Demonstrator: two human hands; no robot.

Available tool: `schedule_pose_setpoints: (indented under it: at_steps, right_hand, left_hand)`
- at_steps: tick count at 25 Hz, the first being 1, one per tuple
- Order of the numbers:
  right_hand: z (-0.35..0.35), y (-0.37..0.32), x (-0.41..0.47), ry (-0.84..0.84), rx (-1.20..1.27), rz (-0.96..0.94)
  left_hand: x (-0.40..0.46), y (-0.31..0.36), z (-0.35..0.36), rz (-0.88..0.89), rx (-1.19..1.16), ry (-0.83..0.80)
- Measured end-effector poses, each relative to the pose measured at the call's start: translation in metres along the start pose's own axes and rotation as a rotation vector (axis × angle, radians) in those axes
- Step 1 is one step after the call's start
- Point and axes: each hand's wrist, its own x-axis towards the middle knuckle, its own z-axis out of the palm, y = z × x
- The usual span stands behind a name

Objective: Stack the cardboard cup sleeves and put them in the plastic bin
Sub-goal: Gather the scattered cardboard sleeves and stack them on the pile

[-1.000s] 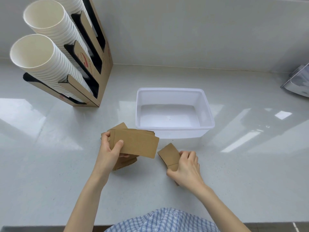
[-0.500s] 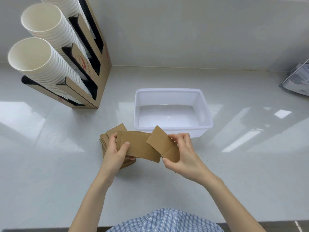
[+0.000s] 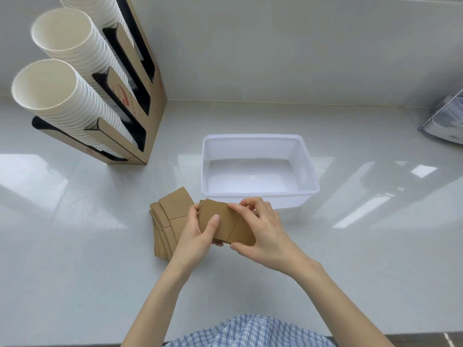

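A small stack of flat brown cardboard cup sleeves (image 3: 226, 222) is held just above the counter, in front of the bin. My left hand (image 3: 198, 232) grips its left edge, thumb on top. My right hand (image 3: 263, 227) pinches the stack's right side, fingers along its top edge and thumb under its lower corner. A second pile of sleeves (image 3: 167, 221) lies fanned on the counter to the left, partly hidden by my left hand. The white translucent plastic bin (image 3: 308, 171) stands behind, with nothing inside.
A cardboard dispenser (image 3: 147, 101) with stacks of white paper cups (image 3: 65, 101) stands at the back left. A clear plastic object (image 3: 446, 121) sits at the far right edge. The glossy white counter (image 3: 363, 246) meets a wall behind.
My right hand lifted a single sleeve from the counter, carried it left and laid it onto the stack in my left hand. Both hands now hold that stack together.
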Motion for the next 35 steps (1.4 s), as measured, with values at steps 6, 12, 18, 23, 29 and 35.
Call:
schedule_pose_setpoints:
  at_steps: [6, 12, 18, 23, 29, 35]
  right_hand:
    - [-0.007, 0.021, -0.016, 0.098, 0.487, 0.372]
    - [-0.007, 0.032, -0.024, 0.272, 0.634, 0.354]
    - [0.003, 0.047, -0.035, 0.296, 0.402, 0.345]
    - [0.017, 0.059, -0.04, 0.24, 0.291, 0.331]
    - [0.023, 0.057, -0.04, 0.253, 0.304, 0.341]
    - [0.025, 0.056, -0.042, 0.275, 0.258, 0.343]
  left_hand:
    - [0.001, -0.002, 0.002, 0.018, -0.028, 0.011]
    - [0.002, -0.007, 0.021, 0.11, 0.044, -0.071]
    - [0.01, -0.029, 0.033, 0.087, 0.232, -0.076]
    - [0.011, -0.045, 0.036, 0.08, 0.376, -0.107]
    - [0.016, -0.049, 0.038, 0.132, 0.448, -0.136]
    - [0.017, -0.053, 0.035, 0.144, 0.486, -0.146]
